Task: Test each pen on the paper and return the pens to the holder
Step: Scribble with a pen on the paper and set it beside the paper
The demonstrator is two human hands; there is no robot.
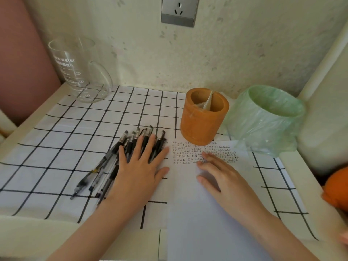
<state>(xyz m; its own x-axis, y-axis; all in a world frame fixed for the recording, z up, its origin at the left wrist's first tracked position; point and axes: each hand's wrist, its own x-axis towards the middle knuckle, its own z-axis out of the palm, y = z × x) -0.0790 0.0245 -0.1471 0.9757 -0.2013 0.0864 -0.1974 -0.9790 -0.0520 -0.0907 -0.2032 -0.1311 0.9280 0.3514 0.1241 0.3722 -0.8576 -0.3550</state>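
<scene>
Several black gel pens [105,166] lie bunched on the checked cloth, tips pointing toward me at the lower left. My left hand [140,166] rests flat on top of them with fingers spread and straight. The white paper [203,213] lies to the right of the pens, with rows of small handwritten marks near its far edge. My right hand [220,172] lies flat on the paper, fingertips touching those marks. The orange pen holder [204,117] stands upright just beyond the paper; it shows only a clear plastic divider inside.
A glass measuring jug [79,72] stands at the back left. A green bin lined with a plastic bag [267,117] sits right of the holder. An orange object [337,187] is at the right edge. The wall with a socket [179,11] is behind.
</scene>
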